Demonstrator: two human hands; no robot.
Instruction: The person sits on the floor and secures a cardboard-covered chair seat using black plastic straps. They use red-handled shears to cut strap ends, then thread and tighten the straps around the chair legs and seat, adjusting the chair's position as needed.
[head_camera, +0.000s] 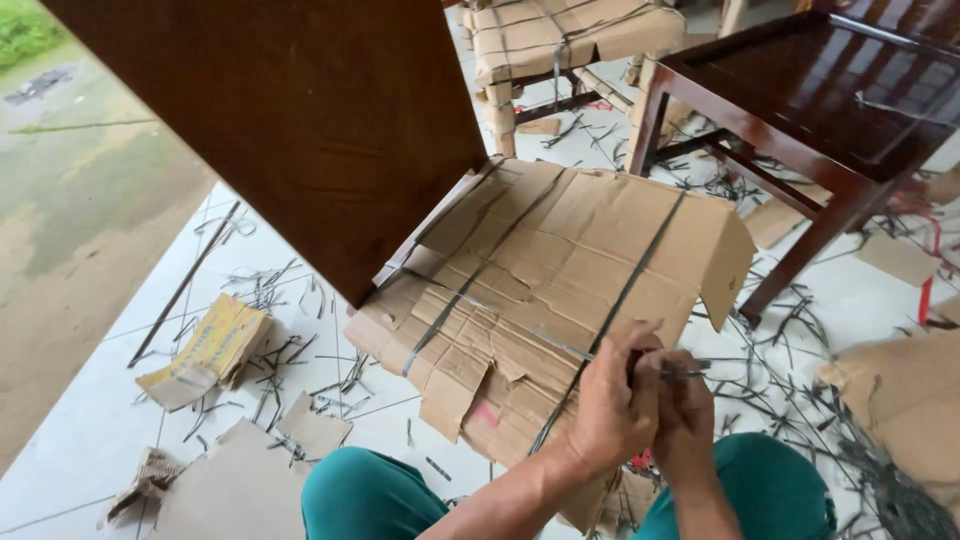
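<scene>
Teal-trousered knees frame the left hand and right hand, fingers clenched together on a dark plastic packing strap running away from them across the cardboard-wrapped chair seat.

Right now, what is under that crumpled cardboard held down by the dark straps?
The cardboard wrapping covers what looks like a chair seat, joined to the dark brown wooden back panel. The seat itself is hidden. Both hands, left and right, work a strap at its front edge.

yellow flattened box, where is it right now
The yellow flattened box lies on the white tiled floor, lower left in the head view, left of the cardboard-wrapped seat.
</scene>
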